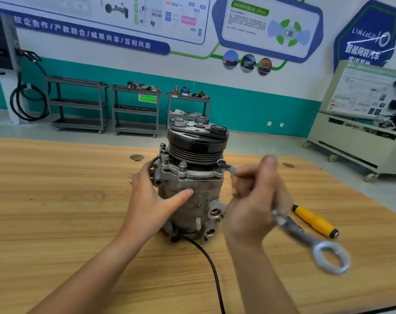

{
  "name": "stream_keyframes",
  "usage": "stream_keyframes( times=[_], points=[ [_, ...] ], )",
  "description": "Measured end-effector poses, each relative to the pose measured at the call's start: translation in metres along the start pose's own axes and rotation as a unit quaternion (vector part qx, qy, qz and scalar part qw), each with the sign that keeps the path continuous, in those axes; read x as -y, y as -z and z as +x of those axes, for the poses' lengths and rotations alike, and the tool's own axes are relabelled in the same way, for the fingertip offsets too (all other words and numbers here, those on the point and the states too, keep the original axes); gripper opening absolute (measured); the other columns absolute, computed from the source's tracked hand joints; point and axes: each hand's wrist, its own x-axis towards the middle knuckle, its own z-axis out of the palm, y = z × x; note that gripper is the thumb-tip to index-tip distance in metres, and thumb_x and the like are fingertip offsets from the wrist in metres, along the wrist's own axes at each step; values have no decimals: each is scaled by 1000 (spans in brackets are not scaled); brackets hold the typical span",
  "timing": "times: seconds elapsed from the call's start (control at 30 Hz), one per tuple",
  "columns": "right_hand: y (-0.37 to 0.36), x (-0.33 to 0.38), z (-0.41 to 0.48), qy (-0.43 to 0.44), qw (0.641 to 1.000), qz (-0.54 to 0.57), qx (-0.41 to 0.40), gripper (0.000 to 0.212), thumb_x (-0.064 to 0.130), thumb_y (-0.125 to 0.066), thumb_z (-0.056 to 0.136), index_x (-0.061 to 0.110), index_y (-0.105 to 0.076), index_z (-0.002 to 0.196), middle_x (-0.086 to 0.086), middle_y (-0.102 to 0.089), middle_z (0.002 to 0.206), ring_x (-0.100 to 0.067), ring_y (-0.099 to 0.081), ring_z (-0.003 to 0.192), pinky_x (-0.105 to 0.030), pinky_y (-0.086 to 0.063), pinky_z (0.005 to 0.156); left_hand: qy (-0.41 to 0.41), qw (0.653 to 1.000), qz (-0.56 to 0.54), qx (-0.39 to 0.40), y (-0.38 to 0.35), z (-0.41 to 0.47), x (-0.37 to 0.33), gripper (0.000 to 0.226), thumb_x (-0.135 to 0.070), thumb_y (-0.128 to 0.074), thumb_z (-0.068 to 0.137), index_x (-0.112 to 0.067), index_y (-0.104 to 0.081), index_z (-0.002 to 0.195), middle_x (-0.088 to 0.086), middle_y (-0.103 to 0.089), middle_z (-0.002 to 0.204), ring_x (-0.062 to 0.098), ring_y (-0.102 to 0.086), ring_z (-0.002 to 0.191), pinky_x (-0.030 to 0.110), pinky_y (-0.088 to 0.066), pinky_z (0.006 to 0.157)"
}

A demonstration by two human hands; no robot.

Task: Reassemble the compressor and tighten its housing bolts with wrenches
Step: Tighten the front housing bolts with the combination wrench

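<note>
A grey metal compressor (201, 196) stands upright on the wooden table (56, 200), its black pulley (196, 143) on top. Housing bolts (183, 165) stick up from the flange under the pulley. My left hand (151, 198) rests open against the compressor's left side, thumb on the front of the body. My right hand (253, 200) grips a silver wrench (306, 236). Its small end (222, 163) sits at a bolt on the flange's right side, and its ring end (331, 257) hangs toward me, blurred.
A yellow-handled screwdriver (315, 220) lies on the table right of my right hand. A black cable (210, 264) runs from the compressor's base to the near edge. Behind the table stand grey shelf carts (135, 109) and a training cabinet (360, 123).
</note>
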Motion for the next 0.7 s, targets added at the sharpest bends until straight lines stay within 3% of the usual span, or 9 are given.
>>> stream_keyframes(
  times=[0.13,0.23,0.33,0.53,0.6,0.7],
  points=[
    [4,8,57,-182,970,159,-39,58,29,-40,96,20,-49,40,7,-26,32,-9,-22,30,-16,-24,40,-1,1000,-1,8,1,-1,-1,102,-51,-76,55,-23,-28,142,-4,-35,137,3,-31,117,25,-29,99],
    [6,-1,94,-318,930,179,-46,57,26,-36,99,15,-42,43,6,-18,35,-9,-15,30,-15,-19,36,-2,1000,-1,7,1,-1,0,102,-49,-76,56,-24,-28,142,-9,-33,129,2,-31,116,25,-29,99],
    [3,-16,116,-399,898,177,-51,47,26,-36,98,15,-36,52,7,-18,35,-8,-15,28,-14,-16,33,-6,1000,2,7,0,0,0,102,-51,-76,56,-25,-27,142,-14,-30,123,1,-30,114,24,-28,99],
    [11,-44,118,-490,837,232,-76,41,19,-37,97,15,-34,57,7,-19,32,-7,-17,23,-12,-17,30,4,1000,-8,6,1,-1,-2,115,-71,-61,39,-27,-30,140,-12,-34,124,4,-35,116,25,-30,99],
    [18,-45,113,-480,834,252,-103,41,17,-36,97,15,-33,57,7,-18,32,-7,-17,23,-12,-19,30,16,1000,-6,1,1,1,-1,122,-71,-63,36,-23,-27,142,-6,-38,134,11,-38,122,30,-34,102],
    [27,-34,103,-420,859,261,-134,44,20,-36,97,14,-35,53,6,-18,34,-8,-17,26,-11,-21,33,29,1000,-1,-4,2,4,-2,133,-70,-65,32,-24,-16,147,3,-38,142,19,-39,128,37,-34,106]
  ],
)
